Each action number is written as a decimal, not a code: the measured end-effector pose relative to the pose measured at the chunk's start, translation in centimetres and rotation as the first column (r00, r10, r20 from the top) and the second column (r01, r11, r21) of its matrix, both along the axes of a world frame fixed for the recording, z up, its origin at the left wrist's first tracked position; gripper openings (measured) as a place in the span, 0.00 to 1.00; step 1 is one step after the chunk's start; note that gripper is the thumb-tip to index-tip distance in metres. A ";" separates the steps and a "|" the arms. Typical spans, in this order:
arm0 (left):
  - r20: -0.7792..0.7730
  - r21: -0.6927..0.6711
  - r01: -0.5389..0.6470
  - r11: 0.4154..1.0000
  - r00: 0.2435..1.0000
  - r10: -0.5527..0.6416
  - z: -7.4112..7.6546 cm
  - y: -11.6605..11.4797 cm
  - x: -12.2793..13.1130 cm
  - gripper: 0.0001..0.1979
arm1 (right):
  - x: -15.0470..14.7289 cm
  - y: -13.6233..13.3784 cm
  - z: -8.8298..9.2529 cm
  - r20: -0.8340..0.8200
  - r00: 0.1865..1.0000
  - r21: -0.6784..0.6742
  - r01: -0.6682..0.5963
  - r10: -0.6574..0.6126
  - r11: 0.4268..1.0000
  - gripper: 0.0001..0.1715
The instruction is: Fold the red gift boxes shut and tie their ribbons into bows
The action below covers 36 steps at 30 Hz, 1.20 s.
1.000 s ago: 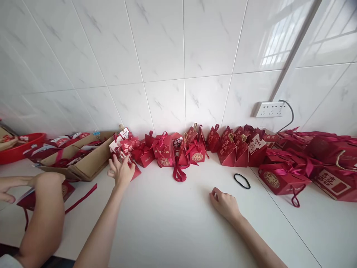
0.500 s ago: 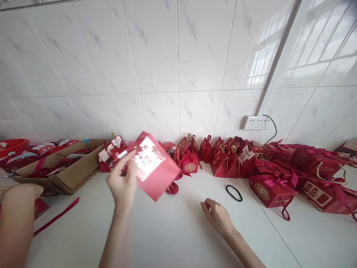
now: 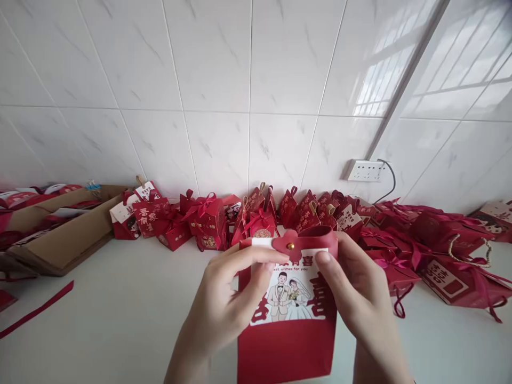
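Upright in front of me is a red gift bag (image 3: 286,346) with a white panel showing a couple in wedding clothes. A red strap with a gold stud (image 3: 291,246) loops across its top. My left hand (image 3: 236,298) pinches the upper left of the bag, its index finger lying just under the stud. At the top right corner my right hand (image 3: 356,288) grips the bag, thumb on the front and fingers behind. The bag's back and inside are hidden from view.
Several small red gift boxes (image 3: 210,224) line the tiled wall. More ribboned boxes (image 3: 456,282) are piled at right. A cardboard box (image 3: 76,234) with red items stands at left, near a loose red ribbon (image 3: 38,309). A power strip (image 3: 366,170) hangs on the wall.
The bag has come closer and lower, now held upright facing me. My right hand has left the table and joined my left on the bag. The other person's arm at left is out of view.
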State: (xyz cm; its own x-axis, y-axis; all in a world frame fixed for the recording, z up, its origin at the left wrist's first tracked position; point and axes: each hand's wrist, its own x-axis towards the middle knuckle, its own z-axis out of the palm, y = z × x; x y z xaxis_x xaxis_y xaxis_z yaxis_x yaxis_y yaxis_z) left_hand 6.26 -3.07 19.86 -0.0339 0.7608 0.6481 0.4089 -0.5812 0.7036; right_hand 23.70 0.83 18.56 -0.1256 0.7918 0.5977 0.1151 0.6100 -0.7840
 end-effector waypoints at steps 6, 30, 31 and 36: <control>-0.052 -0.034 -0.030 0.999 0.998 0.029 -1.1 1.0 -0.6 0.17 | 0.0 1.5 -0.5 0.023 0.999 0.066 0.044 -0.046 0.997 0.10; -0.025 -0.254 -0.294 0.921 0.954 0.298 -1.6 3.1 1.4 0.05 | -0.2 1.2 -0.3 0.440 0.879 0.286 0.055 -0.182 0.957 0.21; 0.003 -0.270 -0.264 0.926 0.962 0.274 -1.6 3.0 1.5 0.04 | 0.0 1.0 -0.4 0.490 0.861 0.268 0.001 -0.138 0.963 0.25; 0.285 -0.414 0.139 0.900 0.958 -0.017 -1.6 2.2 2.3 0.17 | 0.5 1.5 -1.2 0.493 0.857 0.301 -0.008 -0.148 0.954 0.30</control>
